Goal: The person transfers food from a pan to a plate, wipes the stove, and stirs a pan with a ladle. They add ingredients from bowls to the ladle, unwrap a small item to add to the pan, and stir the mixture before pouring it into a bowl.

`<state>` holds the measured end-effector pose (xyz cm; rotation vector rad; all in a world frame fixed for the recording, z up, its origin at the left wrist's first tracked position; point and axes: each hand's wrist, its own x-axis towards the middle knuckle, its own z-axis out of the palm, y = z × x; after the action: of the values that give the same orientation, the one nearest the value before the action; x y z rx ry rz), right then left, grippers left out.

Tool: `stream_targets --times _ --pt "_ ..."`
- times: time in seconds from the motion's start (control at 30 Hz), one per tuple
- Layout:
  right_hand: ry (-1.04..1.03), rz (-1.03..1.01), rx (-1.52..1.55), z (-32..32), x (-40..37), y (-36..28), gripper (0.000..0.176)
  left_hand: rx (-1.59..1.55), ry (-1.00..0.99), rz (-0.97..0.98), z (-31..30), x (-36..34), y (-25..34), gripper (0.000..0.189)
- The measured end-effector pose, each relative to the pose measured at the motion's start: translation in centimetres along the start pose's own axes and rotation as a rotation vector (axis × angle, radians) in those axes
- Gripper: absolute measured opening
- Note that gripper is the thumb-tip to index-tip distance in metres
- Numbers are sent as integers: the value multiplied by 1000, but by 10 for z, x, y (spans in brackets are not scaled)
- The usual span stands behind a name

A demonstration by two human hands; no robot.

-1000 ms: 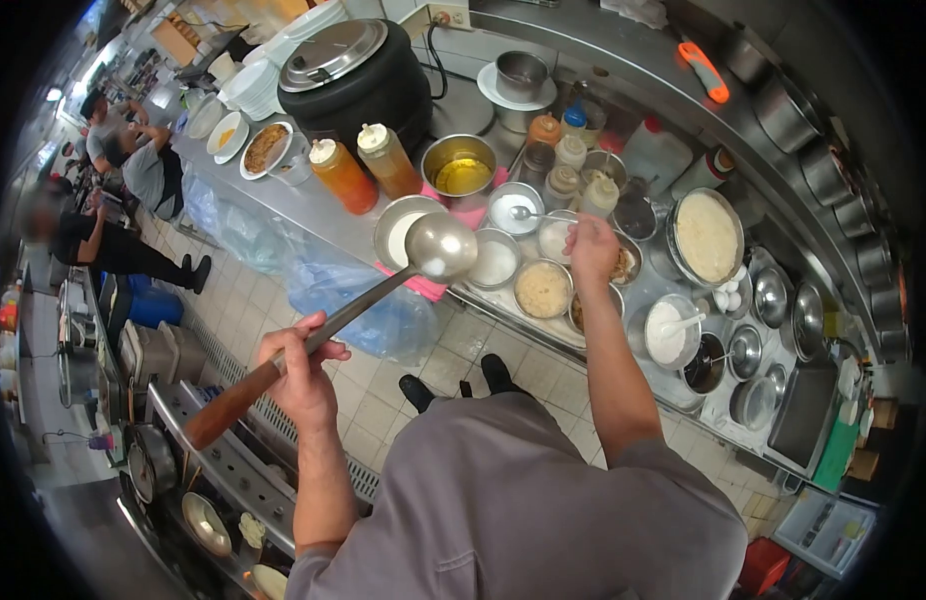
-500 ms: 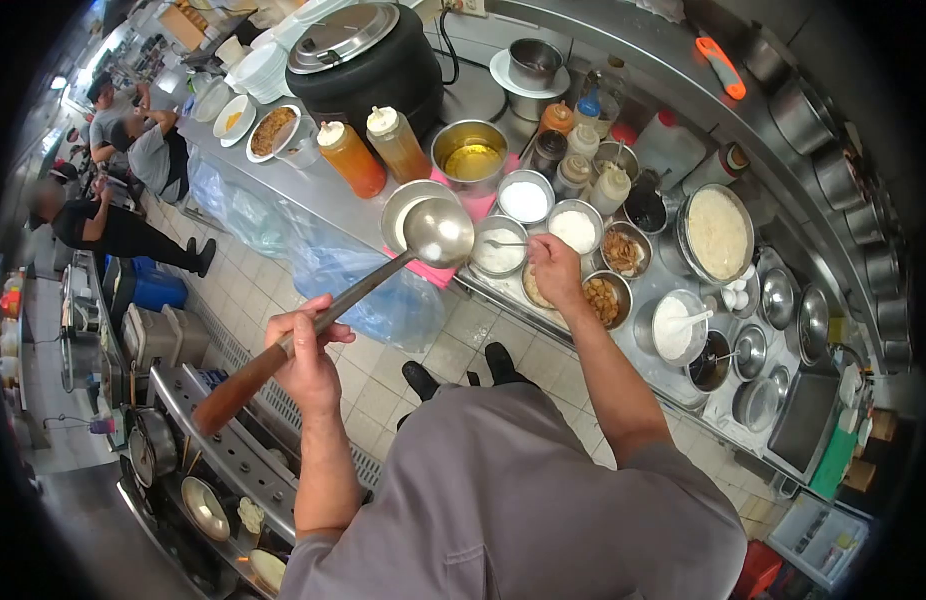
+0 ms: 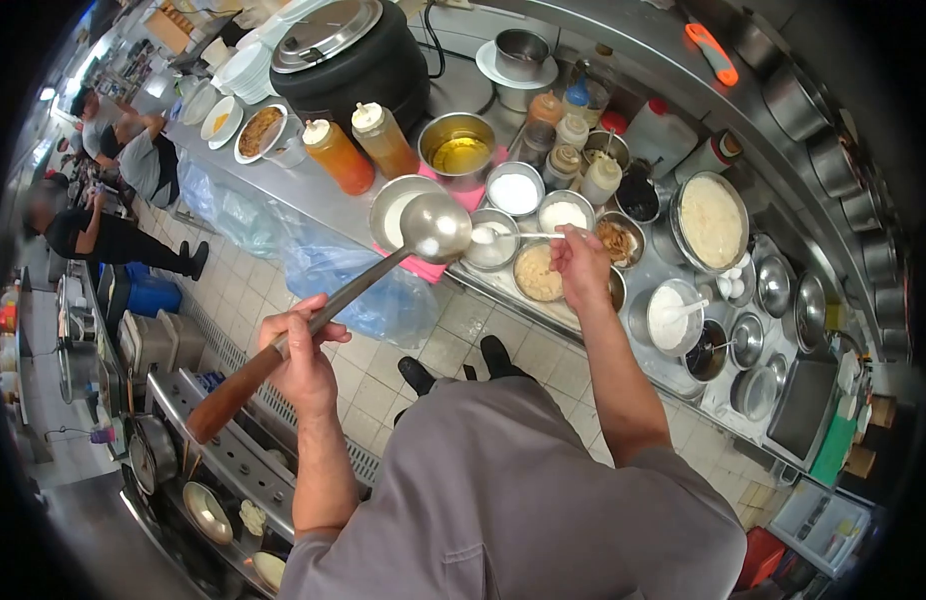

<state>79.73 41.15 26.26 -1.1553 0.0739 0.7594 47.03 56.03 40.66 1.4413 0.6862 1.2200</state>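
Spoon heaped with white powder points leftward from the pinching fingers of the right hand, its tip just beside the ladle bowl; the left hand, fingers wrapped round the ladle's handle, sits farther back.

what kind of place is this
Most likely a restaurant kitchen: a steel counter packed with seasoning bowls and squeeze bottles, a black soup kettle, a long-handled ladle in the left hand, a spoon in the right hand.
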Motion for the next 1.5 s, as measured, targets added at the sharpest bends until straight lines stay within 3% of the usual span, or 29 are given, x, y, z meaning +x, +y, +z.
stream_targets --times 0.07,0.17,0.27,0.33,0.43,0.63,0.87,0.93,1.07,1.27,1.33,1.5 --pt "-10 -33 23 15 -11 -8 19 -10 -32 -5 7 0 -2 20" --pt "-180 -391 -310 26 -18 -11 17 -37 -61 -27 23 0 -5 20" --pt "-92 -545 -308 20 -23 -26 18 -62 -71 -52 33 -1 -8 21" --pt "-37 -517 -322 7 -29 -41 17 -77 -89 -67 36 -4 -10 21" --pt "51 -674 -868 -21 -34 -57 15 -93 -116 -41 30 -4 -11 19" --pt "-7 -692 -1119 -59 -32 -11 14 -29 -99 4 21 -3 -3 24" --pt "49 -598 -1048 -73 -33 4 16 -28 -108 52 19 -3 2 24" --pt "58 -720 -988 -75 -32 4 15 -38 -107 45 18 -3 2 21" --pt "7 -750 -1131 -77 -29 6 15 -45 -121 35 17 -5 4 21" --pt "124 -585 -985 -79 -23 25 16 -61 -129 41 16 -7 5 22" --pt "191 -508 -792 -74 -29 25 17 -68 -127 38 15 -8 5 22" --pt "178 -496 -751 -89 -19 47 16 -49 -131 75 17 -7 4 23"
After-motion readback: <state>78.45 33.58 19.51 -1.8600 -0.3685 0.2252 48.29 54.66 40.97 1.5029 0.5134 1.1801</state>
